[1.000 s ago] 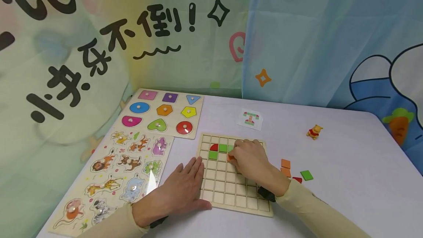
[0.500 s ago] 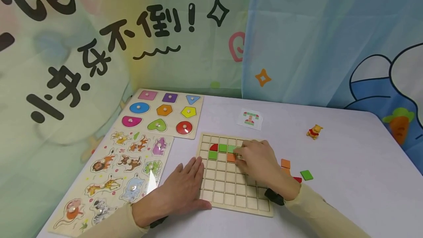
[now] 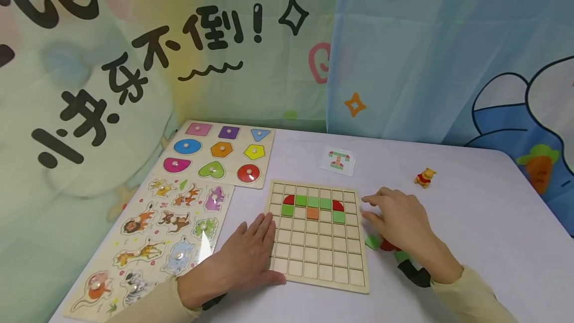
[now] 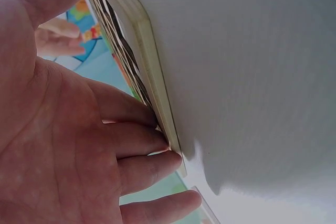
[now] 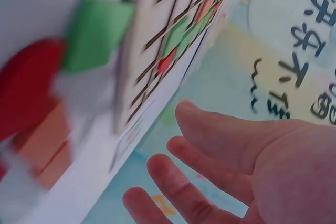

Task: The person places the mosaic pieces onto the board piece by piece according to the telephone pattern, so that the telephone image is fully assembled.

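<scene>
My left hand (image 3: 248, 250) lies flat along the left edge of a wooden grid board (image 3: 311, 252), its fingertips against the board's side in the left wrist view. On the board, a red quarter-circle tile (image 3: 289, 199) and another red one (image 3: 338, 206) flank a row of green tiles (image 3: 313, 202). Below that row sit an orange tile (image 3: 312, 213) and a green tile at each end. My right hand (image 3: 401, 218) hovers right of the board, fingers loosely bent and holding nothing. Under it lie a loose green tile (image 5: 97, 32), red pieces (image 5: 31, 85) and orange tiles (image 5: 50, 142), partly hidden in the head view.
A small pattern card (image 3: 338, 160) lies behind the board. At the back right stands a yellow bear figurine (image 3: 425, 178). To the left are a shape puzzle board (image 3: 237, 138) and an animal puzzle board (image 3: 152, 233). A printed curtain (image 3: 403, 54) hangs behind the table.
My right hand has let go of the orange tile and moved right, off the board to above the loose tiles. This uncovers the board's right-hand tiles. My left hand stays put.
</scene>
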### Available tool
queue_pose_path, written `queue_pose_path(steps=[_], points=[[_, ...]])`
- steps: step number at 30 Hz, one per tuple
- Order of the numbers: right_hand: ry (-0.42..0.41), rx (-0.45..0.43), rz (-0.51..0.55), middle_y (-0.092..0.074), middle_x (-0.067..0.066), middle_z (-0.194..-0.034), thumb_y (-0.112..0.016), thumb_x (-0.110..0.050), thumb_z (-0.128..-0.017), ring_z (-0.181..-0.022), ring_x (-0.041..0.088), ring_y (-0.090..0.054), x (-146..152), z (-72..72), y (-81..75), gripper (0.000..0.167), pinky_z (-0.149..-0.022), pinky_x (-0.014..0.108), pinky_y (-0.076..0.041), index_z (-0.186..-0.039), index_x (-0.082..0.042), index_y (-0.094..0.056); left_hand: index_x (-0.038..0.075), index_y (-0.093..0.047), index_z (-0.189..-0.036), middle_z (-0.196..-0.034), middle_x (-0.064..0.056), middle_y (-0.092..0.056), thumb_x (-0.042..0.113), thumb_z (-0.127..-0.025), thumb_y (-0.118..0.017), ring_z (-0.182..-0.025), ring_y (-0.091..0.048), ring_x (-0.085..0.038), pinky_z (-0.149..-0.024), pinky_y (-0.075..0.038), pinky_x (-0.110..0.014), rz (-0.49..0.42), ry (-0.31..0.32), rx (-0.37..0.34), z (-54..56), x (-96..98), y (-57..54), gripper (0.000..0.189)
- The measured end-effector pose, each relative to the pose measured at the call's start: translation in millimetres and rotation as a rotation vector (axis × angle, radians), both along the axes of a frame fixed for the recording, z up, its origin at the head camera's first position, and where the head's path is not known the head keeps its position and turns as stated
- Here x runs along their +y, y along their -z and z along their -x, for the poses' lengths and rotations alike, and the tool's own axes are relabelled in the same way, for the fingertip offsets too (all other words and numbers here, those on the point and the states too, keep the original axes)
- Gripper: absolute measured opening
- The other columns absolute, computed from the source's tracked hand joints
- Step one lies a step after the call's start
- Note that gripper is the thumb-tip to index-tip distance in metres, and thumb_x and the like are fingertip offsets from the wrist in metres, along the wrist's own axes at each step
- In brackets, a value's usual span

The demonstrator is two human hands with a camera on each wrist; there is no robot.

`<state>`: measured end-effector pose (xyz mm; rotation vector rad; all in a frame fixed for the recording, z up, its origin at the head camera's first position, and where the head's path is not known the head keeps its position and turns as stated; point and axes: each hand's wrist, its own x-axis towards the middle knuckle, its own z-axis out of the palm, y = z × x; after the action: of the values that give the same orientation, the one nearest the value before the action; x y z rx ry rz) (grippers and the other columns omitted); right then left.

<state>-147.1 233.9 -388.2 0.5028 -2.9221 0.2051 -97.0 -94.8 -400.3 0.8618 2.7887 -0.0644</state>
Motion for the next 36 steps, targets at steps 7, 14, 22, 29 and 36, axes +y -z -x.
queue_pose_path(steps=[7, 14, 22, 29, 36], points=[[0.092, -0.088, 0.015, -0.074, 0.008, -0.101, -0.083, -0.029, -0.085, -0.079, 0.022, -0.066, 27, -5.4, 4.7, 0.036, -0.057, 0.031, -0.044, -0.116, -0.010, -0.078, -0.002, -0.036, -0.157, -0.167, -0.019, -0.032, 0.075, -0.085, -0.062, -0.155, -0.035, -0.033, -0.116, -0.042, -0.055, 0.007, -0.001, 0.006, -0.1, -0.7, 0.1, 0.108], [0.131, -0.150, 0.013, -0.074, 0.016, -0.106, -0.083, -0.028, -0.085, -0.084, 0.028, -0.066, 39, -7.2, 13.8, 0.035, -0.061, 0.039, -0.051, -0.112, -0.006, -0.079, -0.003, -0.037, -0.156, -0.167, -0.020, -0.033, 0.074, -0.085, -0.063, -0.154, -0.035, -0.034, -0.115, -0.042, -0.055, 0.003, -0.003, 0.006, -0.3, -1.3, 0.6, 0.108], [0.112, -0.140, 0.005, -0.074, 0.007, -0.096, -0.083, -0.022, -0.084, -0.076, 0.020, -0.061, 38, -6.6, 19.9, 0.028, -0.062, 0.037, -0.048, -0.108, -0.008, -0.080, -0.003, -0.037, -0.156, -0.166, -0.020, -0.034, 0.074, -0.085, -0.063, -0.154, -0.036, -0.033, -0.115, -0.042, -0.055, 0.007, 0.004, 0.009, -0.7, -1.1, 0.8, 0.108], [0.105, -0.149, 0.011, -0.073, 0.004, -0.094, -0.082, -0.020, -0.085, -0.071, 0.015, -0.055, 36, -4.9, 20.2, 0.024, -0.059, 0.031, -0.042, -0.107, -0.009, -0.080, -0.003, -0.034, -0.157, -0.167, -0.020, -0.031, 0.074, -0.086, -0.062, -0.155, -0.033, -0.033, -0.116, -0.041, -0.055, -0.009, -0.008, -0.016, -1.0, -0.6, 0.9, 0.109], [0.101, -0.147, 0.002, -0.074, 0.008, -0.098, -0.082, -0.018, -0.085, -0.069, 0.014, -0.055, 35, -6.1, 21.3, 0.026, -0.056, 0.029, -0.040, -0.109, -0.007, -0.080, -0.003, -0.033, -0.157, -0.168, -0.021, -0.029, 0.073, -0.086, -0.063, -0.156, -0.032, -0.034, -0.117, -0.039, -0.056, -0.028, -0.011, -0.031, -0.4, -0.3, -0.2, 0.109]])
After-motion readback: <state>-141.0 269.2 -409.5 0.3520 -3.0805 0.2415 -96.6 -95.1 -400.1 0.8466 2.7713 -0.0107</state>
